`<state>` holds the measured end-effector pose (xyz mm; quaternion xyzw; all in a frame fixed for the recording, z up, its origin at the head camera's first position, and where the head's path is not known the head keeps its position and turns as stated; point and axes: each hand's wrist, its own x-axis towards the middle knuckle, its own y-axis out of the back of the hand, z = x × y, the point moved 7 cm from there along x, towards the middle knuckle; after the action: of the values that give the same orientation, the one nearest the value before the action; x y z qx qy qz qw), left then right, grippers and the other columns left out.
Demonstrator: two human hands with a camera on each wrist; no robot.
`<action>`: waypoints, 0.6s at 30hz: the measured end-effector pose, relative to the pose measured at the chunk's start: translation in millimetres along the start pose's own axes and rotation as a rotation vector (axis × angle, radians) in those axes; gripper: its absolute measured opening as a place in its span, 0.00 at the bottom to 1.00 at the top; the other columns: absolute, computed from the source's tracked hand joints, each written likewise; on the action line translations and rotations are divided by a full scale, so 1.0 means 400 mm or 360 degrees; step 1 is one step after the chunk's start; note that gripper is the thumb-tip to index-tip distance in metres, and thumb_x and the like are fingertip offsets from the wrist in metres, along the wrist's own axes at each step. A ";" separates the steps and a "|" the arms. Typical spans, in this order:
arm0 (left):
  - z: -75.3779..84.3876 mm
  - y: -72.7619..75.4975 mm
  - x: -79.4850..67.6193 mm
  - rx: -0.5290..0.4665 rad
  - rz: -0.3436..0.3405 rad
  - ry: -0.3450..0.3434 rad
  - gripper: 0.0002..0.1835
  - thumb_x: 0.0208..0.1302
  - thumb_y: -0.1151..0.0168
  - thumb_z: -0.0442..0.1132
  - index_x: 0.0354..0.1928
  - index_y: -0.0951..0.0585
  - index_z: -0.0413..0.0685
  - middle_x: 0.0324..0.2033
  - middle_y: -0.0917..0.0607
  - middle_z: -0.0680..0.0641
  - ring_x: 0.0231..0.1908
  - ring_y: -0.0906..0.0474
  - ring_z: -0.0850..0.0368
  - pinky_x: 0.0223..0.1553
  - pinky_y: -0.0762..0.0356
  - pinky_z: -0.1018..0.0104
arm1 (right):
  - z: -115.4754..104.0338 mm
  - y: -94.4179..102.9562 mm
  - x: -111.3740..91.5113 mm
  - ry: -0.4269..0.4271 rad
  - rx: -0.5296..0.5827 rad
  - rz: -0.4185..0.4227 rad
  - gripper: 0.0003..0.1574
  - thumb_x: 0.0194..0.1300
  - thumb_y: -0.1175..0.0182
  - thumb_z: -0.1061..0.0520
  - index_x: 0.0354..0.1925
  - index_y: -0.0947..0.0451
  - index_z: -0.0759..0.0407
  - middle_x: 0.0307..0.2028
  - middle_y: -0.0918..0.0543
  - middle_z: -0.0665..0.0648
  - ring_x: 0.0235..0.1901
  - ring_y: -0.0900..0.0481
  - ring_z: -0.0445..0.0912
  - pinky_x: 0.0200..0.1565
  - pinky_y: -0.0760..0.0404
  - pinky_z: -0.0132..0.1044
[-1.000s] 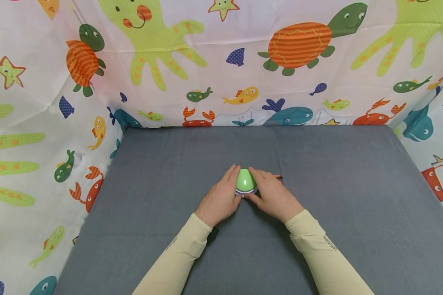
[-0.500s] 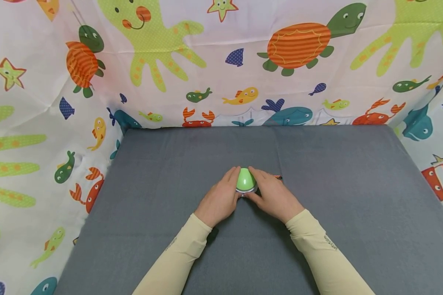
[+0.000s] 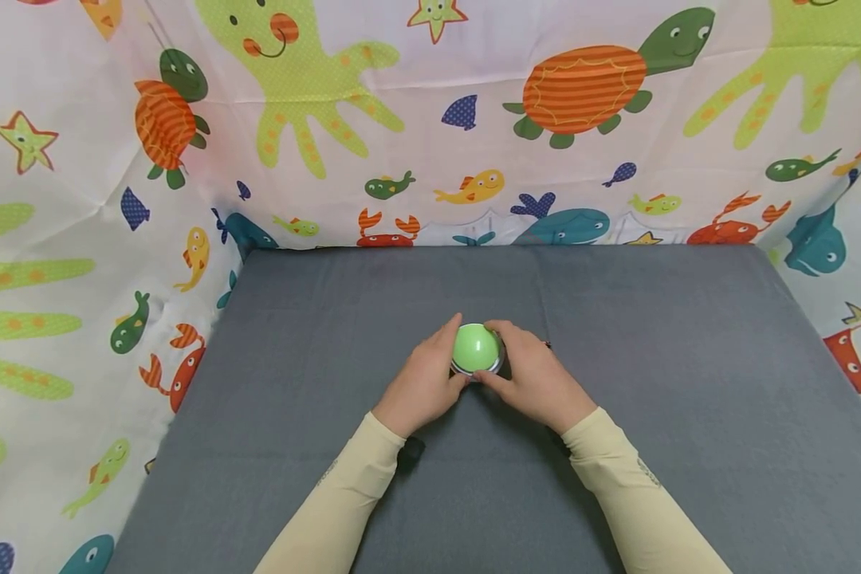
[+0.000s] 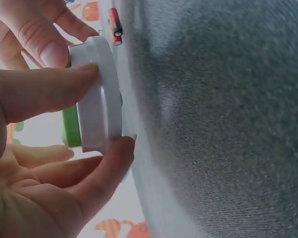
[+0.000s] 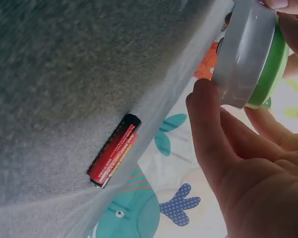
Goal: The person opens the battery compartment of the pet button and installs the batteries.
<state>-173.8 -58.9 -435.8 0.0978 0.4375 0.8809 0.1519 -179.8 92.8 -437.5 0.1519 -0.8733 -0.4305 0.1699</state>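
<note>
Between both hands is a round push-button [image 3: 476, 347] with a glossy green dome and a white base. My left hand [image 3: 425, 375] grips its left side; in the left wrist view the thumb lies across the white base [image 4: 100, 94] and a fingertip touches the lower rim. From the other side my right hand [image 3: 538, 375] grips it, thumb at the near edge and fingers along the far side. The base's underside faces the cloth and is mostly hidden; in the wrist views it appears held over the surface.
Red-and-black batteries [image 5: 114, 151] lie on the grey cloth [image 3: 316, 343] just beyond the right hand, which nearly hides them in the head view. A white curtain [image 3: 373, 119] printed with sea animals rises along the back and sides of the table.
The push-button has tilted, so its green dome now looks rounder and faces up toward the head camera. Both hands have shifted slightly with it, and the batteries are more covered.
</note>
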 end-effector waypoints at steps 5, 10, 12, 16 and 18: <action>-0.006 0.007 -0.002 -0.0079 -0.0001 0.0061 0.51 0.66 0.22 0.36 0.85 0.41 0.43 0.73 0.24 0.35 0.67 0.21 0.39 0.67 0.19 0.45 | -0.005 0.006 0.002 -0.0018 0.0059 0.0002 0.46 0.62 0.19 0.53 0.71 0.29 0.64 0.61 0.18 0.62 0.53 0.18 0.54 0.56 0.17 0.51; -0.010 0.009 -0.004 -0.0221 -0.0005 0.0130 0.54 0.64 0.21 0.32 0.87 0.42 0.49 0.71 0.28 0.35 0.63 0.20 0.41 0.64 0.18 0.46 | -0.003 0.003 0.002 -0.0052 0.0177 -0.0025 0.48 0.60 0.17 0.56 0.71 0.31 0.63 0.59 0.19 0.62 0.43 0.15 0.51 0.47 0.13 0.45; -0.011 0.011 -0.003 -0.0268 -0.0002 0.0150 0.54 0.65 0.22 0.32 0.87 0.43 0.50 0.71 0.29 0.35 0.61 0.20 0.43 0.61 0.17 0.49 | 0.001 0.002 0.002 -0.0065 0.0220 -0.0025 0.48 0.61 0.18 0.57 0.71 0.31 0.63 0.59 0.20 0.62 0.40 0.13 0.50 0.45 0.11 0.44; -0.011 0.015 -0.001 -0.0316 0.0006 0.0157 0.52 0.67 0.24 0.33 0.87 0.44 0.49 0.72 0.30 0.36 0.53 0.19 0.49 0.53 0.16 0.58 | 0.007 0.004 0.001 -0.0074 0.0251 0.0005 0.45 0.65 0.21 0.58 0.72 0.32 0.62 0.60 0.21 0.63 0.46 0.12 0.52 0.47 0.09 0.44; -0.012 0.015 -0.001 -0.0329 0.0008 0.0159 0.51 0.69 0.26 0.35 0.87 0.45 0.46 0.73 0.32 0.36 0.49 0.19 0.51 0.52 0.16 0.60 | 0.007 0.007 0.000 -0.0067 0.0259 0.0025 0.44 0.67 0.23 0.58 0.74 0.32 0.63 0.61 0.22 0.63 0.52 0.13 0.54 0.48 0.09 0.45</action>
<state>-176.1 -65.9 -433.9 0.0388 0.3511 0.9254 0.1371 -181.3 96.4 -437.0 0.1492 -0.9100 -0.3600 0.1418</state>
